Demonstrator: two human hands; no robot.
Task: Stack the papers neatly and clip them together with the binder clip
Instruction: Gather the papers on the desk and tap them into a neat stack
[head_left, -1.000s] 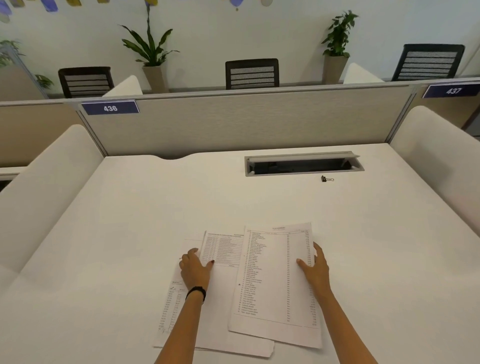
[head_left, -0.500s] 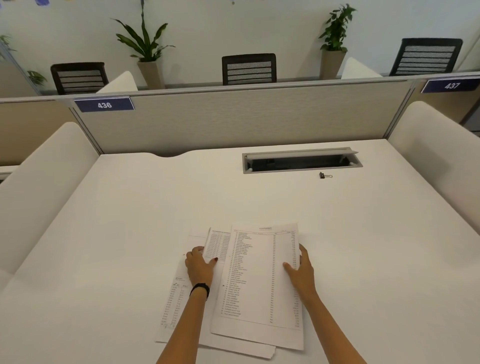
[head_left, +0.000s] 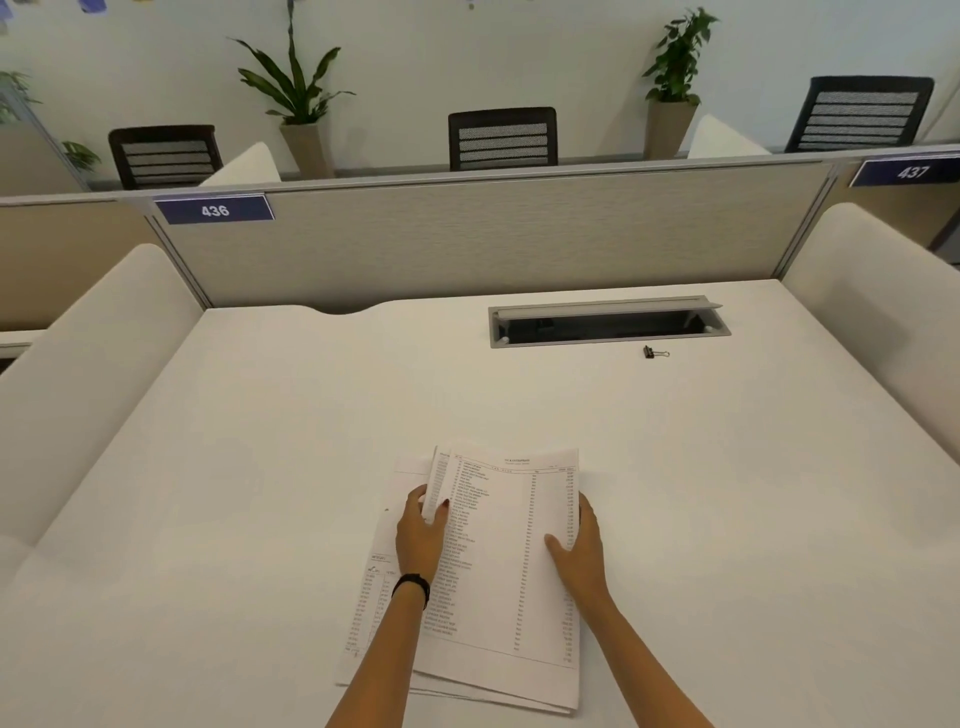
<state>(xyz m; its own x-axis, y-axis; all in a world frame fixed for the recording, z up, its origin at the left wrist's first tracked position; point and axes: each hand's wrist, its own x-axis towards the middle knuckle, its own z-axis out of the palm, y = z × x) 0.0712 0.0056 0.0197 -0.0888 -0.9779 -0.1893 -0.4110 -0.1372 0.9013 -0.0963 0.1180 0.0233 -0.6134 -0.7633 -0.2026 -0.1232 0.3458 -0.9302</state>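
Several printed sheets of paper (head_left: 498, 561) lie overlapped on the white desk (head_left: 260, 467) near its front edge. The top sheet covers most of the others; one sheet sticks out at the lower left. My left hand (head_left: 420, 535) grips the left edge of the upper sheets, thumb on top. My right hand (head_left: 579, 551) presses flat on the top sheet's right edge. A small black binder clip (head_left: 653, 353) lies far back on the desk, well beyond both hands.
An open cable slot (head_left: 608, 325) is set into the desk just behind the clip. A beige partition (head_left: 493, 234) closes the back, with padded side dividers (head_left: 93, 364) left and right. Chairs and potted plants stand beyond.
The top sheet has slid left over the other sheets, which now overlap more. My left hand has closed on the left edge; my right hand has followed the sheet leftwards.
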